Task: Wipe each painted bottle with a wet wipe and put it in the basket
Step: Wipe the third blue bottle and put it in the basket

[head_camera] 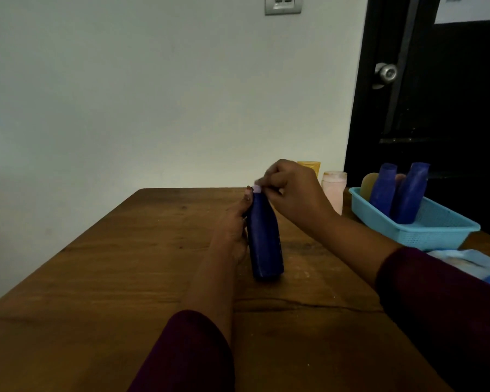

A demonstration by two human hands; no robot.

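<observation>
A dark blue painted bottle [265, 241] stands a little tilted on the wooden table [111, 278], near its middle. My left hand [234, 230] grips the bottle's left side. My right hand [290, 190] is over the bottle's top and pinches a small pale wet wipe [257, 189] against the cap end. The light blue basket [425, 230] stands at the right of the table with two blue bottles [395, 193] leaning in it and a yellowish one behind them.
A pale pink bottle [334, 190] and a yellow bottle [309, 165] stand at the table's far edge behind my right hand. A blue-and-white wipes pack [475, 264] lies in front of the basket. A dark door [436, 108] is at the right.
</observation>
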